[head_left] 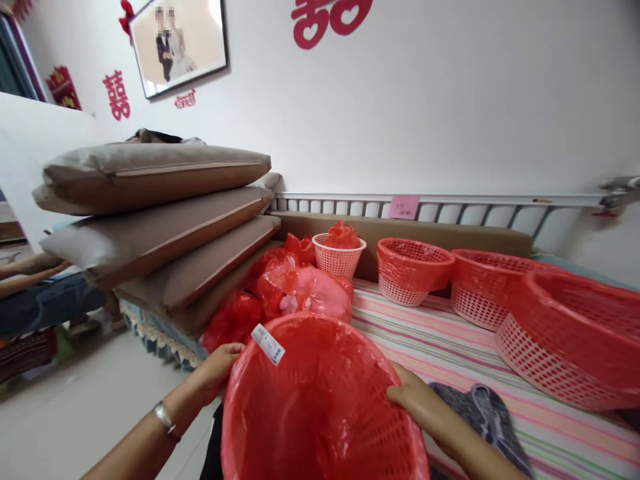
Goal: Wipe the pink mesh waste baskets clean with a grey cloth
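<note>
Two hands, one basket (325, 400) between them, mouth tipped up twd the wearer. L hand (220, 368) pinches the rim on its side, fingers bent; R hand (411, 400) grips the opp. side, thumb over the edge, other fingers hidden outside. Wide hold prob. steadies it & pins the red liner (236, 400), folded over the rim. Label (268, 344) sits on the rim just beside L hand.

Around, L to R: well L of L hand it's blurry, maybe another person's arm, can't be sure. Beyond L hand, a stack of cushions (195, 213), apparently piled up to save space, walls off that side. Past the far rim, ahead of both hands, red bags (315, 290) lie heaped, in the way of a reach fwd. White basket (340, 260) stands behind them w/ a bunched red bag in it. Beyond & R of R hand, a first lined basket (405, 287), second lined basket (475, 300) and third lined basket (555, 360) run in a row on the striped sheet (425, 340), prob. lined up for easy access. Grey cloth (483, 417) lies by R forearm, partly behind it.
</note>
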`<state>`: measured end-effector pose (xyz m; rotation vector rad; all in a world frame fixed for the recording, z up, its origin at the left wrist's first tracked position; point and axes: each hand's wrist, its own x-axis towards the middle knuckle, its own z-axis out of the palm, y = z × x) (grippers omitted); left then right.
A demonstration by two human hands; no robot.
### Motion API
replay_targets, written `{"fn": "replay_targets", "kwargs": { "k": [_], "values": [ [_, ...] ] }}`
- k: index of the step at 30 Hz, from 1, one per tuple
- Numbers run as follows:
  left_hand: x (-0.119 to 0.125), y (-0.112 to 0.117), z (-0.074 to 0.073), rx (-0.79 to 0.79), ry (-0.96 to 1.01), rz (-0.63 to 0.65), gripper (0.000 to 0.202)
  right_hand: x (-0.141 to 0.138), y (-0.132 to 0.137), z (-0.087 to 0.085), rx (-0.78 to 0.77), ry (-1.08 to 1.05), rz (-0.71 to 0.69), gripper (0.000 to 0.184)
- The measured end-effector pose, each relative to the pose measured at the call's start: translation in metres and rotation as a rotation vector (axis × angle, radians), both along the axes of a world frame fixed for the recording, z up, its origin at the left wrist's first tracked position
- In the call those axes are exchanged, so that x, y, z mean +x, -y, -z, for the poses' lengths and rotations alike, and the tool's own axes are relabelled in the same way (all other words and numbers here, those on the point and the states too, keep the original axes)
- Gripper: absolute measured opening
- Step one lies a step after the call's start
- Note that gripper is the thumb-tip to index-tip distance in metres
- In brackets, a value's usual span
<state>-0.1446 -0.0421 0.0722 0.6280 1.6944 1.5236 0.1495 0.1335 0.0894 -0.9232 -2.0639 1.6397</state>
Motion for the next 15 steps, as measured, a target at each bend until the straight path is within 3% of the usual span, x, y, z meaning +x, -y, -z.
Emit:
{"fn": "replay_targets", "kwargs": {
  "k": [3,7,10,15],
  "values": [
    [-0.017,-0.001,0.006,0.044,-0.084,-0.135,0.024,0.001,-0.002,0.007,0.164,0.051,0.024,0.062],
    [-0.016,0.009,-0.015,0.113,-0.227,-0.244,0.018,-0.001,0.004,0.011,0.299,0.124,0.01,0.057],
    [0.018,0.019,-0.035,0.139,-0.275,-0.174,0.019,-0.011,0.014,0.009,0.319,0.133,-0.024,0.053],
    [0.077,0.008,-0.044,0.244,-0.115,0.019,0.02,-0.024,0.019,0.011,0.389,0.151,0.03,0.057]
  ]
}}
